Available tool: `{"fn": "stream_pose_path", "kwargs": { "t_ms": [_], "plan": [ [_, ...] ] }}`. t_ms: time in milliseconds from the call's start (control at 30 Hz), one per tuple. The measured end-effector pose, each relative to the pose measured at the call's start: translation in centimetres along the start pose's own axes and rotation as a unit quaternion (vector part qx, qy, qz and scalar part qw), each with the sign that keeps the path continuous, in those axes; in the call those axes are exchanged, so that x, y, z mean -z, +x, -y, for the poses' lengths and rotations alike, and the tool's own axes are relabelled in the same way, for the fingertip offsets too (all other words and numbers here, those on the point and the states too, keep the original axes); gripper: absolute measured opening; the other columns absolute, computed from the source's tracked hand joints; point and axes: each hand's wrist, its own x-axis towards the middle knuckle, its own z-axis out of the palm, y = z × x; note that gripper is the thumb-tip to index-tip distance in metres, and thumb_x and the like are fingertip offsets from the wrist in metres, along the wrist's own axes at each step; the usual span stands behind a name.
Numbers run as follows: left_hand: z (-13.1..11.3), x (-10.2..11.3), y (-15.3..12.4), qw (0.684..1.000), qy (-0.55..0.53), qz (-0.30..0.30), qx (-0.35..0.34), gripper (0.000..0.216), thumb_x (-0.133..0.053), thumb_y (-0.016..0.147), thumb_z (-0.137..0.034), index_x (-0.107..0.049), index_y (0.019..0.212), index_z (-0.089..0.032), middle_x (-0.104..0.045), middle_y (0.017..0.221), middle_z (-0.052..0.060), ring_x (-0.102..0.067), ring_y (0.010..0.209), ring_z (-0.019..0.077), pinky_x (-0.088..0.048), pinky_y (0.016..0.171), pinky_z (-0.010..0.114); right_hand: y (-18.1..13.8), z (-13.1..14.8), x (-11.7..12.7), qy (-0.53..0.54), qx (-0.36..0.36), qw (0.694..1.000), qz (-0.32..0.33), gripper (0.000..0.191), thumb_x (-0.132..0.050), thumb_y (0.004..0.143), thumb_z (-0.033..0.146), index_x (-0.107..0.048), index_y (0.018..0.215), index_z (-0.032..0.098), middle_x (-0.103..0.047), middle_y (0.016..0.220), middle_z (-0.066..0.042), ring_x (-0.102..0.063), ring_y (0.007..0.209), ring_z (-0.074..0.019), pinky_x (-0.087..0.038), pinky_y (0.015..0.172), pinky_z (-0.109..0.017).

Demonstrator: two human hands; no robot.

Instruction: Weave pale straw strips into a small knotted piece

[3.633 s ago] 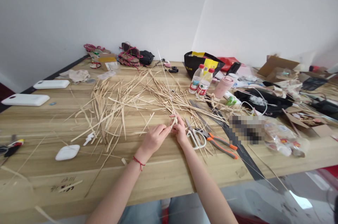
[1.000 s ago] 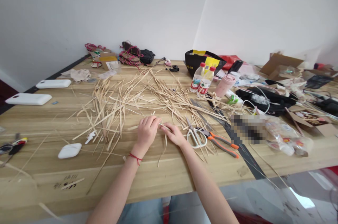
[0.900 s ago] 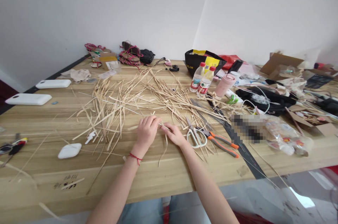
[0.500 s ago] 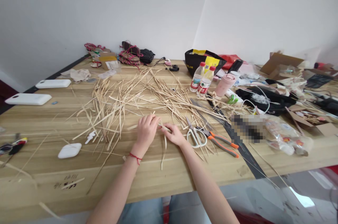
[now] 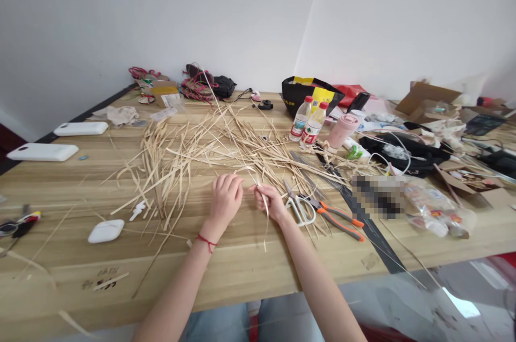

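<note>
My right hand point(image 5: 270, 201) is closed in a pinch on a dried straw strip point(image 5: 265, 218), whose lower end hangs over the table. Two thin pale wire-like lengths point(image 5: 229, 128) reach up and leftward from the same pinch; their exact kind is unclear. A little to the left, my left hand point(image 5: 226, 197) is curled with its back to me, so whatever its fingertips hold is hidden. Loose straw strips point(image 5: 173, 154) lie in a wide heap beyond both hands. White-handled scissors point(image 5: 299, 210) lie beside my right wrist, touching or close to orange-handled pliers point(image 5: 341, 220).
Two red-capped bottles point(image 5: 312, 126), a pink cup point(image 5: 342, 129) and a black bag point(image 5: 290, 95) stand at back right. A white case point(image 5: 106, 230) lies to the left, and white power-bank-like blocks point(image 5: 42, 152) farther left. The table's front edge point(image 5: 278, 299) runs under my forearms.
My hands have moved apart, the right one shifting slightly right with the straw strip. The thin pale lengths now rise from the right hand toward the wall.
</note>
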Motion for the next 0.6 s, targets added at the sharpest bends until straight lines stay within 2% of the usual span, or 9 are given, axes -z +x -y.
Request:
{"fn": "stream_pose_path", "kwargs": {
  "t_ms": [133, 200, 267, 333, 400, 433, 500, 600],
  "plan": [
    [-0.2, -0.3, 0.2, 0.993, -0.108, 0.024, 0.050, 0.027, -0.042, 0.086, -0.014, -0.058, 0.107, -0.017, -0.062, 0.105, 0.010, -0.054, 0.102, 0.0227, -0.040, 0.090, 0.041, -0.1, 0.1, 0.1, 0.029, -0.026, 0.999, 0.038, 0.024, -0.059, 0.076, 0.034, -0.063, 0.084, 0.013, -0.030, 0.049, 0.007, -0.020, 0.040, -0.0052, -0.017, 0.036, -0.018],
    [-0.5, -0.4, 0.3, 0.968, -0.222, 0.019, 0.114, 0.026, -0.044, 0.087, -0.020, -0.057, 0.109, -0.018, -0.061, 0.109, 0.010, -0.055, 0.103, 0.0217, -0.041, 0.091, 0.040, -0.1, 0.0, 0.2, 0.028, -0.031, 0.998, 0.051, 0.023, -0.058, 0.076, 0.033, -0.063, 0.084, 0.012, -0.030, 0.049, 0.007, -0.020, 0.040, -0.0052, -0.018, 0.036, -0.018],
    [-0.9, -0.6, 0.6, 0.907, -0.375, 0.018, 0.189, 0.026, -0.047, 0.087, -0.028, -0.056, 0.110, -0.019, -0.061, 0.111, 0.011, -0.058, 0.100, 0.0203, -0.044, 0.089, 0.037, -0.1, -0.1, 0.3, 0.027, -0.035, 0.997, 0.059, 0.023, -0.058, 0.076, 0.033, -0.063, 0.084, 0.012, -0.031, 0.049, 0.007, -0.021, 0.040, -0.0052, -0.018, 0.036, -0.019],
    [-1.3, -0.7, 1.0, 0.819, -0.515, 0.028, 0.251, 0.035, -0.053, 0.084, -0.034, -0.051, 0.117, -0.020, -0.061, 0.113, 0.012, -0.061, 0.095, 0.0200, -0.047, 0.085, 0.036, 0.0, -0.3, 0.3, 0.023, -0.048, 0.996, 0.076, 0.024, -0.057, 0.077, 0.034, -0.062, 0.084, 0.012, -0.031, 0.048, 0.008, -0.022, 0.038, -0.0051, -0.018, 0.036, -0.019],
    [-1.6, -0.7, 1.2, 0.744, -0.598, 0.040, 0.296, 0.048, -0.058, 0.081, -0.036, -0.045, 0.125, -0.021, -0.061, 0.115, 0.013, -0.062, 0.094, 0.0213, -0.049, 0.080, 0.034, 0.0, -0.4, 0.4, 0.014, -0.072, 0.992, 0.103, 0.025, -0.057, 0.077, 0.035, -0.062, 0.084, 0.011, -0.033, 0.047, 0.007, -0.023, 0.037, -0.0052, -0.019, 0.036, -0.019],
    [-1.6, -0.6, 1.2, 0.716, -0.622, 0.042, 0.315, 0.052, -0.060, 0.079, -0.036, -0.043, 0.127, -0.021, -0.061, 0.114, 0.013, -0.062, 0.095, 0.0218, -0.050, 0.077, 0.033, 0.0, -0.4, 0.4, 0.009, -0.085, 0.990, 0.116, 0.025, -0.057, 0.077, 0.034, -0.062, 0.083, 0.011, -0.035, 0.047, 0.007, -0.023, 0.036, -0.0052, -0.019, 0.035, -0.020],
    [-1.6, -0.5, 1.2, 0.676, -0.648, 0.038, 0.348, 0.052, -0.062, 0.078, -0.035, -0.045, 0.125, -0.022, -0.063, 0.110, 0.010, -0.062, 0.093, 0.0208, -0.051, 0.070, 0.029, 0.1, -0.5, 0.3, 0.001, -0.105, 0.985, 0.136, 0.025, -0.057, 0.076, 0.033, -0.062, 0.083, 0.010, -0.036, 0.045, 0.007, -0.024, 0.035, -0.0053, -0.018, 0.035, -0.020],
    [-1.2, -0.6, 0.9, 0.646, -0.666, 0.029, 0.371, 0.044, -0.062, 0.077, -0.034, -0.050, 0.117, -0.022, -0.063, 0.090, 0.004, -0.060, 0.075, 0.0149, -0.046, 0.053, 0.022, 0.1, -0.6, 0.0, -0.005, -0.110, 0.982, 0.151, 0.024, -0.058, 0.074, 0.030, -0.063, 0.083, 0.009, -0.036, 0.044, 0.007, -0.024, 0.035, -0.0052, -0.017, 0.036, -0.020]
  ]
}}
